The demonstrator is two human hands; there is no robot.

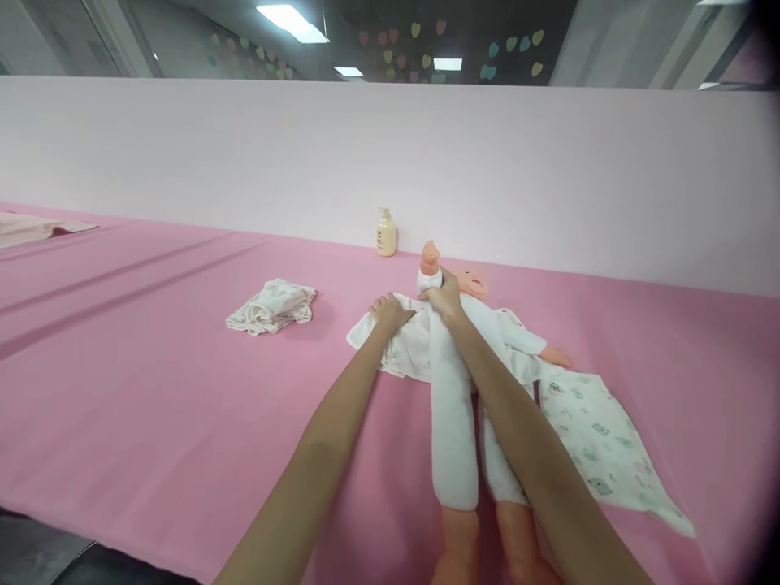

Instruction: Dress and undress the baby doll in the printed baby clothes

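Observation:
A baby doll (455, 439) with a white cloth body lies on its back, its feet toward me and its head partly hidden behind my right arm. My right hand (447, 299) is wrapped round the doll's raised forearm, and the doll's small hand (430, 253) sticks up above my grip. To the left of it, my left hand (390, 314) has its fingers curled on a white baby shirt (413, 351), which is spread partly beneath the doll. The shirt's printed part (600, 439) extends to the right of the doll, showing green and pink motifs.
A folded white cloth (272, 306) lies to the left on the pink padded surface (183, 390). A cream pump bottle (386, 234) stands against the white wall (244, 154) at the back. At far left is a pale pink cloth (36, 227).

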